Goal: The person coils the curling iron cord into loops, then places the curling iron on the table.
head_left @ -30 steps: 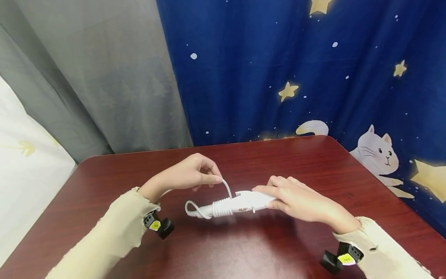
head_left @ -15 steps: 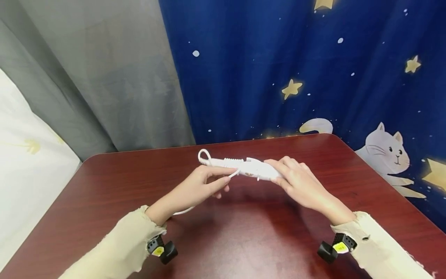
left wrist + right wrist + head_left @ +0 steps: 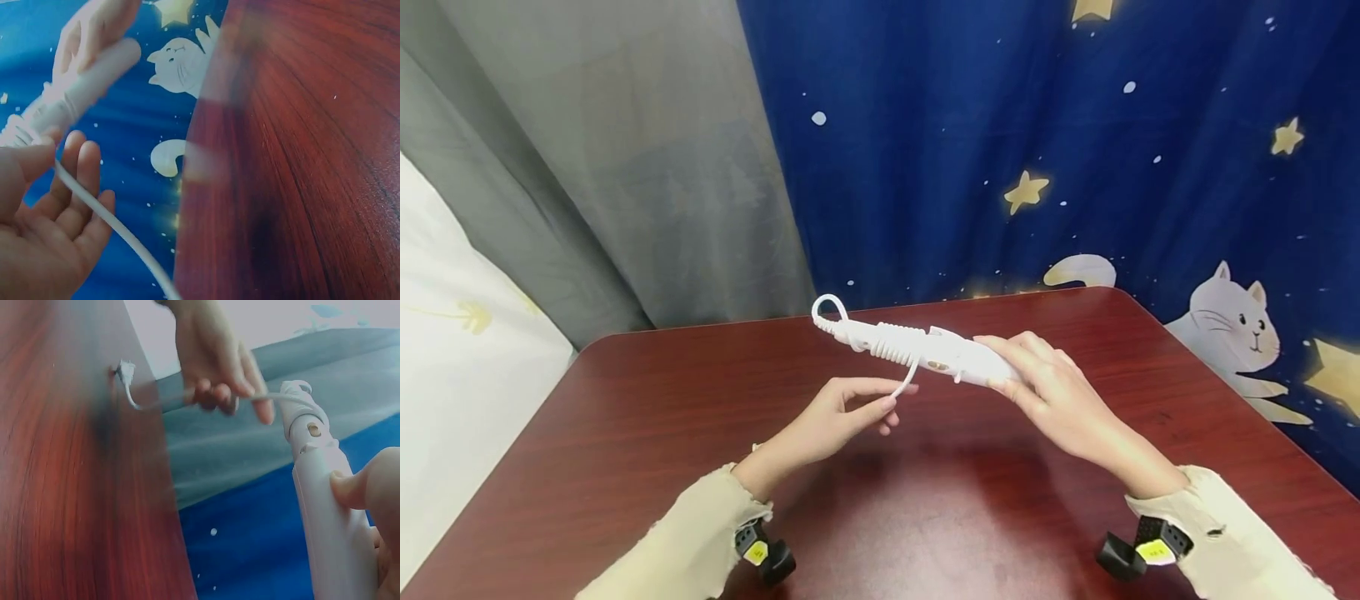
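Observation:
My right hand (image 3: 1060,392) grips the broad end of a white hair straightener (image 3: 973,360), held tilted above the table. Its cord is wound in several turns around the narrow handle end, and a loop of cord (image 3: 829,300) sticks out at the tip. My left hand (image 3: 831,421), lower and to the left, pinches the loose cord (image 3: 907,377) between thumb and forefinger. In the left wrist view the cord (image 3: 119,226) runs across the left palm. A white plug (image 3: 127,372) hangs at the cord's free end in the right wrist view.
Beneath both hands lies a dark red wooden table (image 3: 655,392) with rounded far corners. Behind it hang a grey curtain (image 3: 685,183) and a blue curtain (image 3: 910,150) with stars and a cat. White cloth (image 3: 460,350) hangs at the left.
The straightener has been lifted away from me and tilted, handle end up. My left hand has come around from above the wound handle to below it, drawing the cord along.

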The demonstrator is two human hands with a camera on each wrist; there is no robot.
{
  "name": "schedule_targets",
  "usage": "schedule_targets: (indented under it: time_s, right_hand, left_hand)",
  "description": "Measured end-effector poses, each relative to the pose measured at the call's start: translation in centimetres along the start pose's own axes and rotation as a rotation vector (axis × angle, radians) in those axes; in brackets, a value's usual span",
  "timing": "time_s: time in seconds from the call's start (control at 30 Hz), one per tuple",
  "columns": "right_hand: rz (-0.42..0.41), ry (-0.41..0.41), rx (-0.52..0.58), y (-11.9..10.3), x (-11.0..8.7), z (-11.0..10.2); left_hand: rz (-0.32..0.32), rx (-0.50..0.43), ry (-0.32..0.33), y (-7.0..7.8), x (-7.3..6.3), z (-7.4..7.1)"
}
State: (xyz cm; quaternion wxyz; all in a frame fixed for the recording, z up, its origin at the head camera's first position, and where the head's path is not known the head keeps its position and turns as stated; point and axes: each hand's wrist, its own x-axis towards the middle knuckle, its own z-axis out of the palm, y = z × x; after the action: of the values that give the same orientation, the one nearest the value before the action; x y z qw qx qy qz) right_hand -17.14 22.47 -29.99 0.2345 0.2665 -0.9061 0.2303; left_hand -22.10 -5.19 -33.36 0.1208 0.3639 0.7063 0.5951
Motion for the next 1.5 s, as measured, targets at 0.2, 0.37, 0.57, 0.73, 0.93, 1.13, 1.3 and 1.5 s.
schedule_targets:
  time_s: [0.2, 0.37, 0.57, 0.73, 0.93, 1.13, 1.3, 1.5]
  right_hand:
    - [-0.028, -0.045, 0.17, -1.0, -0.5, -1.0]
    - [-0.028, -0.037, 0.31, -1.5, -0.6, -2.0]
    - [0.01, 0.008, 0.377, -1.7, -0.5, -3.9]
    - [0.046, -0.012, 0.368, -1.5, -0.5, -4.5]
    - [0.047, -0.017, 0.402, -1.4, -0.4, -4.6]
    - [-0.03, -0.097, 0.455, -1.8, -0.3, -4.5]
    - [-0.155, -0.181, 0.421, -2.0, -0.2, -3.8]
    - [-0.197, -0.347, 0.295, -1.8, -0.7, -3.0]
  left_hand:
    - [0.006, 0.034, -0.131, -2.1, 1.0, -1.6]
    - [-0.041, 0.072, -0.278, -4.3, 0.8, -4.2]
    - [-0.175, -0.051, -0.34, -6.1, -0.6, -7.5]
    - [-0.16, -0.318, -0.398, -6.2, -0.7, -9.0]
    - [-0.128, -0.331, -0.38, -6.5, -0.2, -9.7]
    - [-0.24, -0.064, -0.191, -5.8, 1.6, -9.5]
    - [-0.198, 0.127, -0.066, -5.4, 3.3, -9.8]
    - [-0.208, 0.324, -0.03, -3.5, 5.3, -10.0]
